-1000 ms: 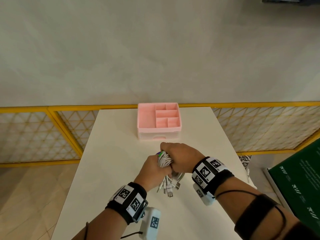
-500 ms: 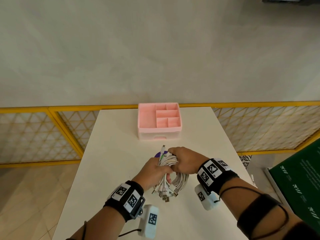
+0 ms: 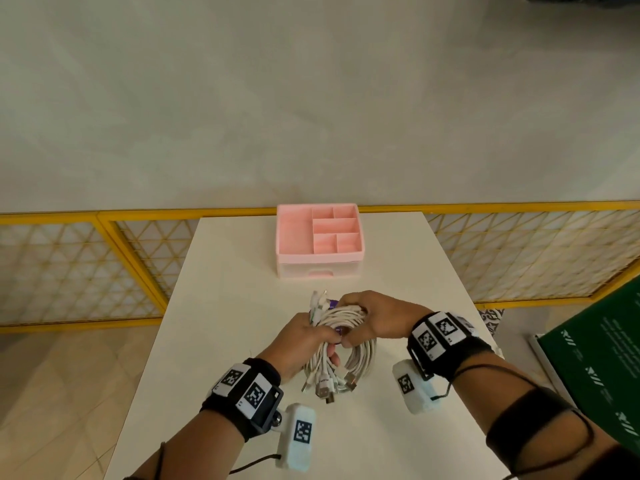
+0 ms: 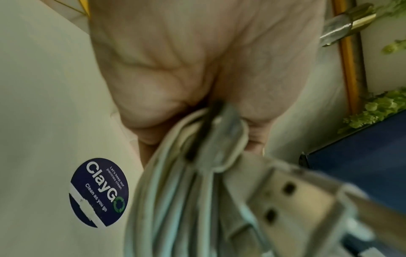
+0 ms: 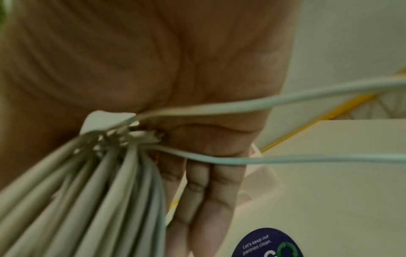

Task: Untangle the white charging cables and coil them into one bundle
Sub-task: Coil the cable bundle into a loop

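A coiled bundle of white charging cables (image 3: 349, 341) hangs between both hands above the white table (image 3: 221, 271). My left hand (image 3: 304, 344) grips the left side of the coil, fingers curled through the loop. My right hand (image 3: 377, 317) grips the top right of the coil. Several plug ends (image 3: 329, 386) dangle at the bottom, and a few more stick up at the top left (image 3: 318, 299). In the left wrist view the cables (image 4: 175, 191) run out of the closed palm. In the right wrist view the cables (image 5: 98, 182) fan down, with two strands (image 5: 285, 160) leading right.
A pink compartment organiser (image 3: 320, 237) with a drawer stands at the far middle of the table. A round dark-blue sticker (image 4: 98, 193) lies on the tabletop under the hands. Yellow lattice fencing (image 3: 86, 268) runs behind and beside the table. A green box (image 3: 606, 368) sits at right.
Both hands drew back toward me and lowered slightly with the bundle. The coil opened from a tight clump into a visible loop, and plug ends now stick up at its top left.
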### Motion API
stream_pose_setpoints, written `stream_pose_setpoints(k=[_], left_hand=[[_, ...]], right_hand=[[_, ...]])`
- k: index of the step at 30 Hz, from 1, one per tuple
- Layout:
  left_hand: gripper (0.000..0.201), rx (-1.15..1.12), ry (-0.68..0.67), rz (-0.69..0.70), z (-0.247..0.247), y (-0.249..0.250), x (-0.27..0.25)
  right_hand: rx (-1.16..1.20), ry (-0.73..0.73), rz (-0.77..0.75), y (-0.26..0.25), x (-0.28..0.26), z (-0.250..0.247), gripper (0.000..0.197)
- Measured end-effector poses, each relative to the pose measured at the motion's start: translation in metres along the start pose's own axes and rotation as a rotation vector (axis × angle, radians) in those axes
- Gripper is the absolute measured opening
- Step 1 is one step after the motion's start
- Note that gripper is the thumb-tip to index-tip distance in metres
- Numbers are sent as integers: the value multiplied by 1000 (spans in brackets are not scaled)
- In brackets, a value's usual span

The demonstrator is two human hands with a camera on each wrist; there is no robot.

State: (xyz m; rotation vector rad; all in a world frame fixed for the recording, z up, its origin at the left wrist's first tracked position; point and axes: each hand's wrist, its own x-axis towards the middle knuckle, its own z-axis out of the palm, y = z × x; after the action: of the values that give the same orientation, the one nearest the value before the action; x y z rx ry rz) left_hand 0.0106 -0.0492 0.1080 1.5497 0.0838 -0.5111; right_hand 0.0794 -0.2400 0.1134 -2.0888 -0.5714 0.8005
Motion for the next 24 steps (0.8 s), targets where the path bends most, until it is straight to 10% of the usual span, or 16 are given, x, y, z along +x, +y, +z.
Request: stream_pose_setpoints(k=[9, 24], left_hand=[[13, -212, 137, -47, -12, -8, 7], [12, -417, 176, -19, -18, -1, 11]], right_hand=[[59, 188, 10, 7, -4, 0, 53], [16, 397, -101, 25, 1, 10, 26]])
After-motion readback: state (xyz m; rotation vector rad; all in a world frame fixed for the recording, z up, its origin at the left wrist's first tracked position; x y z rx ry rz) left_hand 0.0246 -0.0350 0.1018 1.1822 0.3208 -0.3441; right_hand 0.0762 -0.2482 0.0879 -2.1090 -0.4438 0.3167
